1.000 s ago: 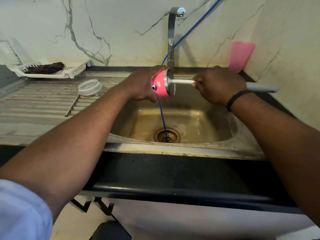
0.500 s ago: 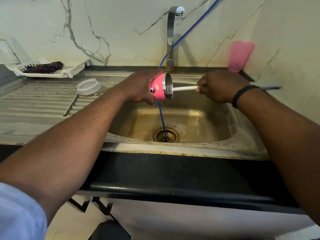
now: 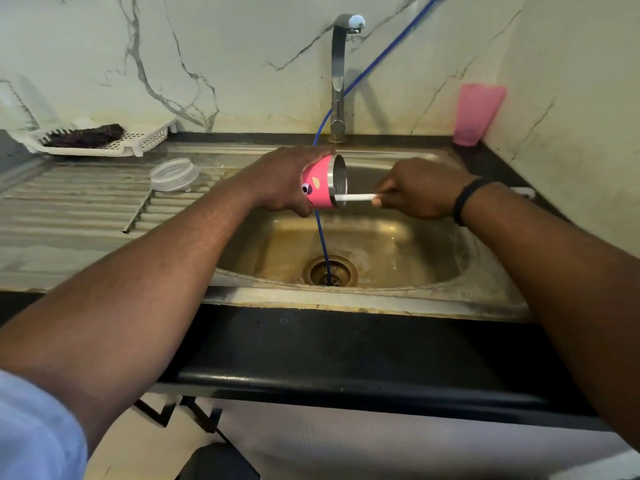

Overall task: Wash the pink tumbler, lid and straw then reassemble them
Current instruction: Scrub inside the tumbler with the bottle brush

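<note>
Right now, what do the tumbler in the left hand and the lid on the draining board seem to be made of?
The tumbler looks like steel with a glossy pink coating outside: its rim and inner wall are bare, grey and shiny. The lid looks like clear or frosted plastic: the ribs of the draining board show faintly through it. Neither material is certain from the look alone.

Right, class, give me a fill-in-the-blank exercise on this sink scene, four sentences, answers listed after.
1. The left hand grips the ___ tumbler.
2. The right hand holds a white brush handle entering the tumbler's ___.
3. The clear lid lies on the ___.
4. A blue hose runs into the sink's ___.

Missing words: pink; mouth; drainboard; drain
</note>
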